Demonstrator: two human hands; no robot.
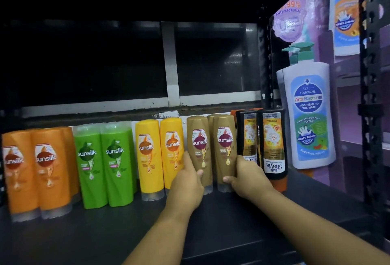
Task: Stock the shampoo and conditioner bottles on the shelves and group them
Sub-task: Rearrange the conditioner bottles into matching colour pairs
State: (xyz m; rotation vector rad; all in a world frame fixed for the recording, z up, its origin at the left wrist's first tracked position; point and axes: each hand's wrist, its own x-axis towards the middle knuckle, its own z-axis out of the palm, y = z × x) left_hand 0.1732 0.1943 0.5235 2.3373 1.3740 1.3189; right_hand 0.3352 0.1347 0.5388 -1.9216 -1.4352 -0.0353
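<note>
Progress: the shelf (105, 233) is mostly stocked and already sorted by colour. From left to right along the row you have orange bottles (48, 169), green bottles (115, 159), yellow bottles (147, 155), the brown pair, then black bottles (273, 142). Each colour stands as a front pair, with more of the same colour showing behind some of them. A white pump bottle (308, 117) stands at the far right, past the black ones.

Step in hand, as judged: you are seating or squaring the brown pair in its slot between yellow and black.

- Your left hand (186, 182) has its grip around the left brown bottle (199, 144), low on the body, thumb across the front.
- Your right hand (247, 178) has its grip around the right brown bottle (225, 142), thumb near the base, fingers going between it and the nearest black bottle.

What is left, as judged: release the pair and perhaps even up the front line. Whether more stock waits outside the view cannot be told. The front of the shelf is bare dark board.

The brown bottles look like this: tan, tapered bodies standing upright on clear caps, side by side and touching or nearly so. Each has a maroon round "sunsilk" logo facing you. At least one more brown top shows behind them.
</note>
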